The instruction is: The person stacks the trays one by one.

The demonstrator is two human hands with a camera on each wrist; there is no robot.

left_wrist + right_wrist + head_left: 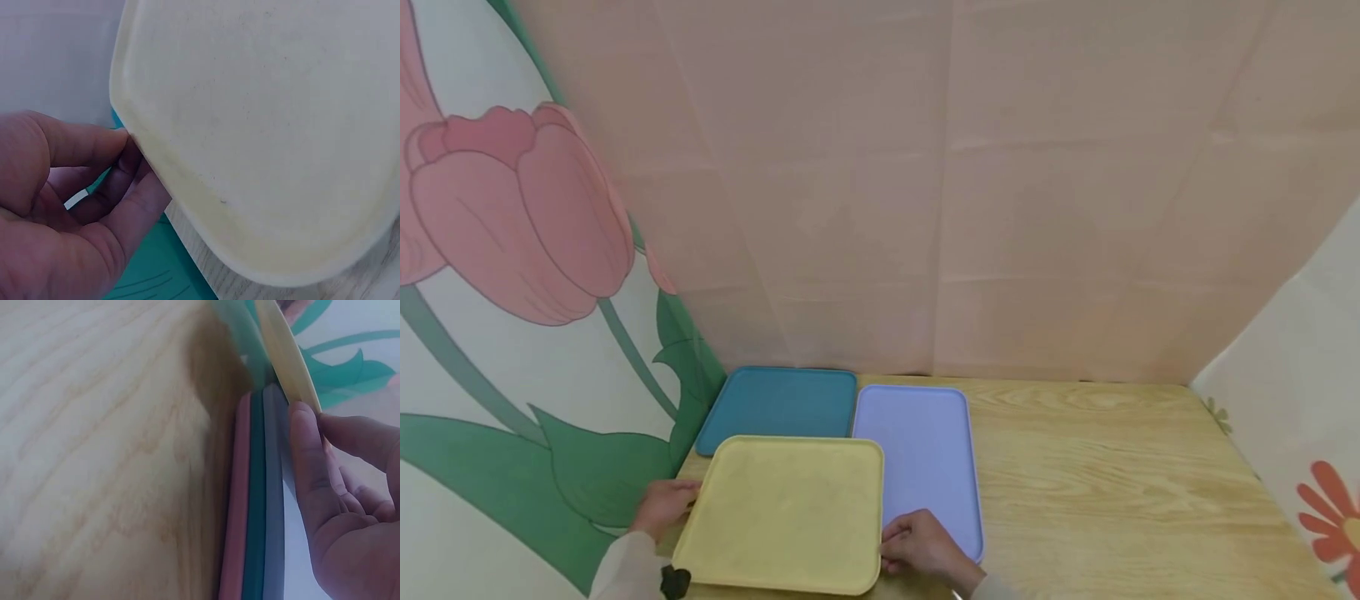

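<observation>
Both hands hold a yellow tray [790, 512], which lies in front of the teal tray and overlaps the purple one in the head view. My left hand [666, 504] pinches its left edge; in the left wrist view the thumb and fingers [147, 197] meet at the pale rim. My right hand [921, 546] grips the right edge near the front corner. Under that hand, the right wrist view shows a stack with pink [234, 519], teal [256, 506] and greyish-purple [274, 500] edges. There the yellow tray [290, 359] stands tilted apart from the stack.
A teal tray [782, 402] lies at the back left of the wooden table [1097, 483]. Right of it is a purple tray [921, 454]. A flower-painted wall [527, 250] borders the left, a brownish sheet [940, 208] the back, and another panel [1292, 375] the right.
</observation>
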